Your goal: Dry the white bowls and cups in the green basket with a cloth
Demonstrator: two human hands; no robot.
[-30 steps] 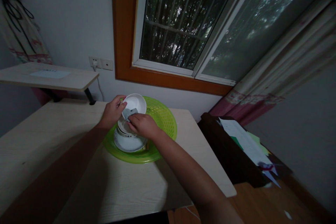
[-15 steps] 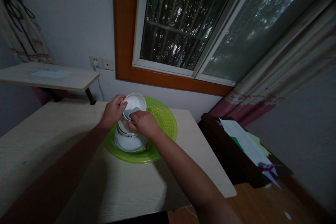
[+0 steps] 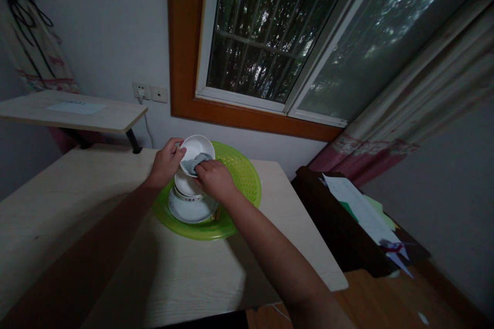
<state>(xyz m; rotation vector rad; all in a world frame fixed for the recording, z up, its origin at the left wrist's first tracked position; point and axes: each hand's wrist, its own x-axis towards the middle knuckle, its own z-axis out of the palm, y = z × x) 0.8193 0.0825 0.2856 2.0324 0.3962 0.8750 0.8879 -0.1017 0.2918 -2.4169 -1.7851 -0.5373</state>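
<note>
My left hand grips the left rim of a white bowl, which is tilted with its inside toward me. Fingers of my right hand are closed on a grey-green cloth pressed against the bowl's inner wall. Below the held bowl, other white bowls are stacked on a white plate. This stack sits in a round bright-green plastic basket. Something yellowish lies beside the plate, partly hidden by my right wrist.
The basket stands on a pale wooden table. A raised shelf with a paper on it is at the back left, near a wall socket. Behind are a barred window and curtains. Papers lie on dark furniture at right.
My right hand has shifted slightly to the right and down with the cloth, so more of the cloth shows inside the bowl. My left hand keeps its hold on the rim.
</note>
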